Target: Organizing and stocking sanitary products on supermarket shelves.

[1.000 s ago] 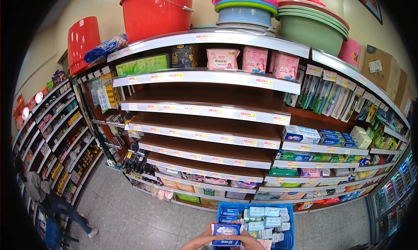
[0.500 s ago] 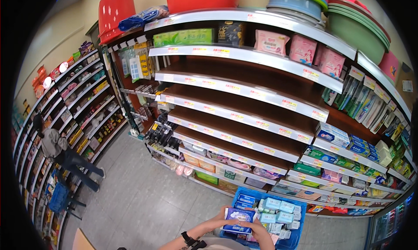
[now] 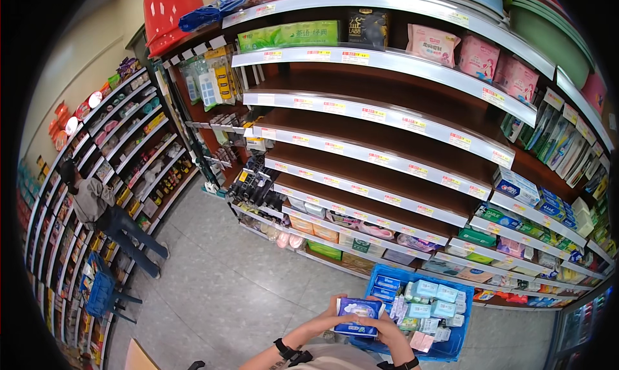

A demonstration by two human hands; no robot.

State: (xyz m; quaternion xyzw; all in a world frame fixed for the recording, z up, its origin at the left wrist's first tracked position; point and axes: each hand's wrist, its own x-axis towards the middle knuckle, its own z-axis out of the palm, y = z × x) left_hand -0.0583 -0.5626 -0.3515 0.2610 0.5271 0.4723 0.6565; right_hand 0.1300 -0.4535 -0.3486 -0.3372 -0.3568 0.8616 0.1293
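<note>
In front of my body I hold a purple-and-blue soft pack (image 3: 356,309), which looks like a pack of sanitary pads. My left hand (image 3: 330,316) grips its left side, and my right hand (image 3: 385,326) closes round its right side. Just beyond and to the right of the hands is a blue plastic crate (image 3: 465,325). It contains light-blue packs (image 3: 418,310), dark-blue packs (image 3: 387,283) and a pink pack (image 3: 422,341). Fingers cover parts of the held pack.
Ahead stands a shelf unit with several bare shelves (image 3: 380,128); pink packs (image 3: 479,58) and a green tissue pack (image 3: 289,34) line its top. Toothpaste boxes (image 3: 516,187) fill shelves at right. At left, a person (image 3: 97,202) stands by a blue basket (image 3: 100,292).
My view has shifted, so the shelves appear larger and higher, and the crate sits farther right. Both hands still hold the purple pack, now left of most of the crate.
</note>
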